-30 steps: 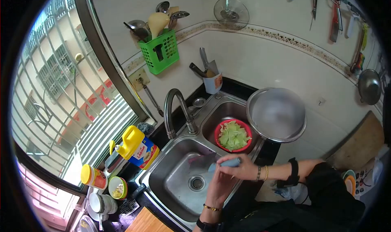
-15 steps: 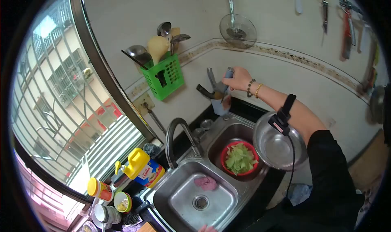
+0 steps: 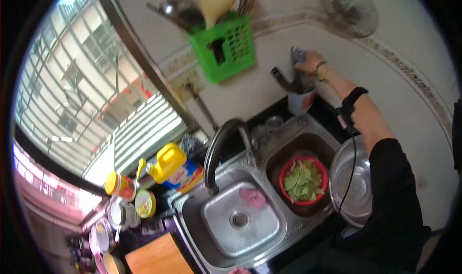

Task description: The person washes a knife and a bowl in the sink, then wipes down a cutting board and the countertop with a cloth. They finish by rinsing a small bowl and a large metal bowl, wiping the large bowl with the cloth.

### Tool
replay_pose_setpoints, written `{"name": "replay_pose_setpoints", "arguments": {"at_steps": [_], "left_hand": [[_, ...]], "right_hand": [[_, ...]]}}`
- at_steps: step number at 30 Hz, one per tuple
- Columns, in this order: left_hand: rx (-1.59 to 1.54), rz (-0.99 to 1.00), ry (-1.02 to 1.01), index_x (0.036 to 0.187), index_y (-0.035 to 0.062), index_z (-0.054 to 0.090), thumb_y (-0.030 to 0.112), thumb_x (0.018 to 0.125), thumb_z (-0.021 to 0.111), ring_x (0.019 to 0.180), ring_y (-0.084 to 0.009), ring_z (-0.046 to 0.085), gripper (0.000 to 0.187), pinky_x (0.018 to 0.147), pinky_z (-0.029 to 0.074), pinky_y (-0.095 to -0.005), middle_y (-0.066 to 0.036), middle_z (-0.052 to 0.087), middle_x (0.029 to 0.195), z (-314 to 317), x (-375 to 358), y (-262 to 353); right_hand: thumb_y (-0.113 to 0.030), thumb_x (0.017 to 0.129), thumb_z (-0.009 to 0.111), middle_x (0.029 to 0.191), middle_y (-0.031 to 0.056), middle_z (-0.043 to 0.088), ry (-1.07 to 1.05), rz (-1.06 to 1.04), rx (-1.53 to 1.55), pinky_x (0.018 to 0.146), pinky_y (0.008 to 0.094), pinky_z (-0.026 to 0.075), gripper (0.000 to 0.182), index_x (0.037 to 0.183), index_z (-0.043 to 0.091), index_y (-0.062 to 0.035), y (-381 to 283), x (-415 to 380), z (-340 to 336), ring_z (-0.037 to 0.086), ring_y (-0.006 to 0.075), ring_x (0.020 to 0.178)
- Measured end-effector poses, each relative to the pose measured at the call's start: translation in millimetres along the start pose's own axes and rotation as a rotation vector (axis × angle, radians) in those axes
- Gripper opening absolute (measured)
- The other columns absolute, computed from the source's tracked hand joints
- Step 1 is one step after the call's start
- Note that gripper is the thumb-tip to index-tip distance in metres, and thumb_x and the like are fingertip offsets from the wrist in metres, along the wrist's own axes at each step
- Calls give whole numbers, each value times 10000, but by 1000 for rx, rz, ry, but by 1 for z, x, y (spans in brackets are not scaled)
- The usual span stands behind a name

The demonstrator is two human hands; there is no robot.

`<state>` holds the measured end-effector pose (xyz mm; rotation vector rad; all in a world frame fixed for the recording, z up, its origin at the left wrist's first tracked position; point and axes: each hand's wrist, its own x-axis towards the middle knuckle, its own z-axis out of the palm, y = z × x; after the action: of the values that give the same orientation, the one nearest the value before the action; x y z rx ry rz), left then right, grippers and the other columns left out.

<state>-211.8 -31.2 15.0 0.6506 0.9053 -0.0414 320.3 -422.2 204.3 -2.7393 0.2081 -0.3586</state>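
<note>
My right hand [image 3: 310,63] is closed round a grey handle [image 3: 298,57] at the top of the knife holder [image 3: 301,103], behind the sink. A black handle [image 3: 284,79] sticks up beside it in the same holder. Only a small part of my left hand [image 3: 239,270] shows at the bottom edge, near the sink's front rim, and its fingers are mostly hidden. Leafy greens [image 3: 302,180] fill a red bowl [image 3: 324,186] in the right basin. A pink cloth [image 3: 252,198] lies in the left basin [image 3: 231,234].
A metal basin [image 3: 344,182] stands right of the sink. The faucet [image 3: 211,153] arches over the left basin. A yellow detergent bottle [image 3: 171,161], a yellow-lidded jar [image 3: 122,186] and a wooden board [image 3: 159,257] are at the left. A green utensil basket [image 3: 226,50] hangs above.
The view has shifted, with more of the wooden board showing. The grey handle in my right hand now sits lower and closer to the holder.
</note>
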Motion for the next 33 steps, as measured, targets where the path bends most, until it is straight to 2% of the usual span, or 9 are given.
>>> {"name": "replay_pose_setpoints", "arguments": {"at_steps": [7, 10, 15, 16, 19, 22, 26, 29, 33], "left_hand": [[-77, 160, 129, 796, 58, 570, 186, 790, 575, 770, -233, 557, 128, 779, 438, -380, -80, 588, 791, 7, -1, 1], [-207, 222, 123, 812, 44, 523, 96, 813, 482, 762, -313, 567, 66, 778, 458, -458, -145, 578, 788, -20, 12, -7], [-172, 143, 155, 863, 18, 559, 178, 881, 460, 730, -244, 604, 189, 731, 497, -368, -125, 611, 800, -18, 8, 1], [-152, 155, 166, 868, 14, 555, 179, 885, 458, 730, -233, 605, 192, 716, 502, -352, -122, 610, 796, -19, 7, -1], [-103, 219, 156, 870, 10, 545, 177, 883, 465, 714, -219, 601, 185, 689, 507, -340, -115, 603, 778, -30, 3, -2], [-100, 250, 227, 853, 13, 541, 152, 858, 496, 700, -217, 590, 146, 685, 498, -333, -106, 588, 768, -45, -3, 6], [-77, 399, 316, 849, 14, 541, 133, 849, 513, 649, -192, 591, 122, 628, 506, -304, -94, 590, 750, -75, -10, 41], [102, 583, 493, 854, 13, 548, 123, 853, 513, 625, -175, 593, 115, 578, 506, -284, -85, 592, 737, -123, -3, 73], [380, 774, 739, 886, -1, 554, 114, 844, 550, 632, -91, 521, 122, 569, 443, -218, -37, 562, 732, -200, 7, 131]], "right_hand": [[-365, 673, 646, 868, 197, 629, -100, 48, -103, 627, 365, 508, 524, 970, 587, 63, 36, 31, 46, 638, 274, 702], [-472, 686, 636, 1051, 222, 574, 43, -127, -142, 815, 405, 447, 727, 1208, 445, -3, 79, 59, 79, 572, 332, 959], [-494, 769, 542, 1097, 235, 549, 134, -128, -214, 838, 376, 422, 616, 1121, 536, 12, 148, 125, 131, 544, 336, 1004], [-386, 796, 548, 1117, 236, 531, 0, -37, 314, 891, 366, 399, 544, 1183, 490, -7, 173, 149, 145, 507, 351, 1055], [-367, 821, 547, 1118, 163, 555, 52, -422, -209, 771, 344, 467, 539, 1203, 457, 1, 265, 225, 185, 572, 268, 976], [-287, 785, 587, 965, 170, 609, -89, -2, 600, 676, 320, 490, 401, 1052, 560, 11, 223, 172, 177, 614, 221, 858], [-505, 653, 681, 717, 150, 577, -193, 73, 145, 372, 261, 364, 870, 1192, 402, 117, 61, 8, 34, 541, 160, 471], [-302, 804, 576, 745, 125, 630, -324, -65, -129, 387, 266, 436, 408, 1030, 566, 36, 68, -5, 16, 625, 183, 524], [-332, 806, 558, 801, 112, 646, -386, -80, -276, 469, 280, 467, 400, 1021, 583, 3, 31, -80, -8, 648, 180, 588]]}}
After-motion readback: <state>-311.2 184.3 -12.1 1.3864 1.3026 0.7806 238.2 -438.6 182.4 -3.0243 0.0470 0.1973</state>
